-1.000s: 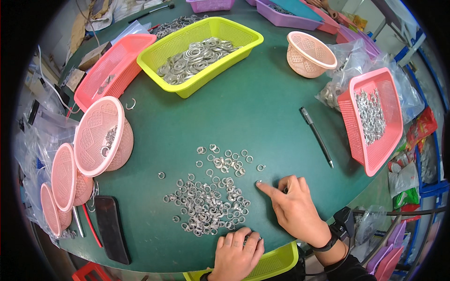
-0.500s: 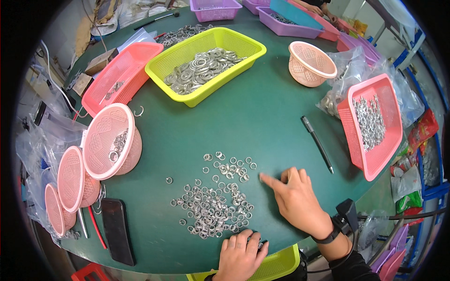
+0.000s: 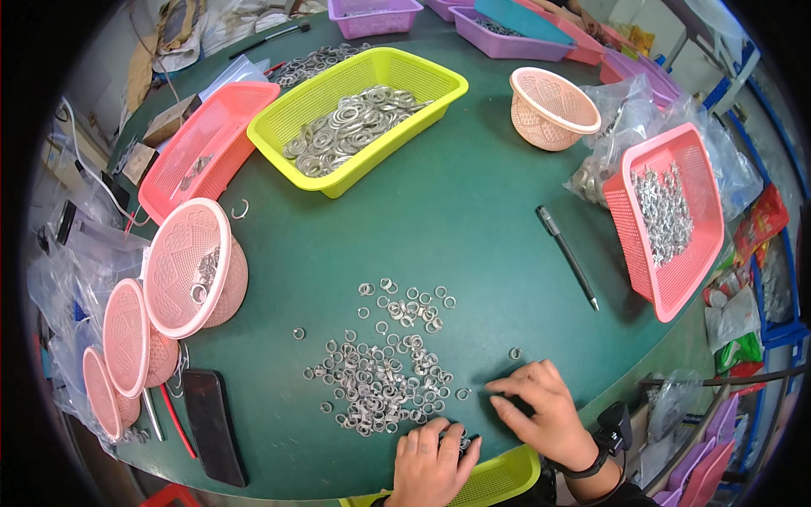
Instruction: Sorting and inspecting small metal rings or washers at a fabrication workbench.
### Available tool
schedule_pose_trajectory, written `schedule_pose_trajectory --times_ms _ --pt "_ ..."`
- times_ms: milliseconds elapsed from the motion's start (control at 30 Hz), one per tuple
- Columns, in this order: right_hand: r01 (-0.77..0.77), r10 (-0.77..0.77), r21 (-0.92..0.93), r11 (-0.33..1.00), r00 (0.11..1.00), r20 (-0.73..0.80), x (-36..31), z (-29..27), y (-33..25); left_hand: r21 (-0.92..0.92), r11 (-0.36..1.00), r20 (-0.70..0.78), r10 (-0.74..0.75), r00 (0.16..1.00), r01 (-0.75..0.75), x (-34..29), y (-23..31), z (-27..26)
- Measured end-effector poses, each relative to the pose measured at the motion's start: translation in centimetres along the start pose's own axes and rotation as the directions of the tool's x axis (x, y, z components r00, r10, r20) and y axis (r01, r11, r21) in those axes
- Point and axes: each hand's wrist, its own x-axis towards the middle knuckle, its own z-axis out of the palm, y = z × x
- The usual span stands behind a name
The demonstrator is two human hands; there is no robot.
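A loose pile of small metal rings [image 3: 380, 380] covers the near middle of the green table. At the near edge, my left hand [image 3: 432, 463] rests with its fingers curled and several rings partly showing between thumb and index finger. To the right of the pile, my right hand [image 3: 545, 414] hovers low with thumb and index finger apart and nothing between them. One single ring [image 3: 515, 352] lies just beyond its knuckles; another stray ring [image 3: 463, 394] sits between its fingertips and the pile. Below the table edge, a lime-green basket [image 3: 494, 482] is partly hidden by my left hand.
A lime-green basket [image 3: 460, 84] of larger flat rings stands at the back. Pink baskets [image 3: 224, 279] and a black phone [image 3: 211, 427] line the left side. On the right are a black pen [image 3: 568, 258], a peach bowl [image 3: 551, 139] and a pink basket [image 3: 680, 291] of metal parts.
My right hand has drawn back toward me, its index finger no longer stretched out. Two single rings now lie apart near it. My left hand stays about where it was.
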Motion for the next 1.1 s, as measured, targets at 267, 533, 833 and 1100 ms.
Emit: schedule_pose_trajectory --times_ms 267,533,833,1100 --pt "0.045 -0.044 -0.064 0.997 0.999 0.030 0.6 1.8 -0.6 -0.044 0.999 0.003 -0.011 1.000 0.011 0.5 0.7 -0.9" --pt "0.022 -0.018 -0.071 0.997 0.998 0.061 0.8 1.5 -0.4 -0.051 0.999 -0.014 -0.010 1.000 0.009 0.7 0.7 -1.1" --pt "0.059 -0.057 -0.054 0.997 0.998 0.033 0.1 2.0 -0.1 -0.046 0.999 -0.025 -0.012 1.000 0.010 0.5 0.8 -1.0" --pt "0.001 0.004 -0.051 0.999 0.996 0.090 -0.4 1.7 -0.2 -0.015 1.000 -0.026 0.021 0.999 -0.021 0.0 -0.1 0.0"
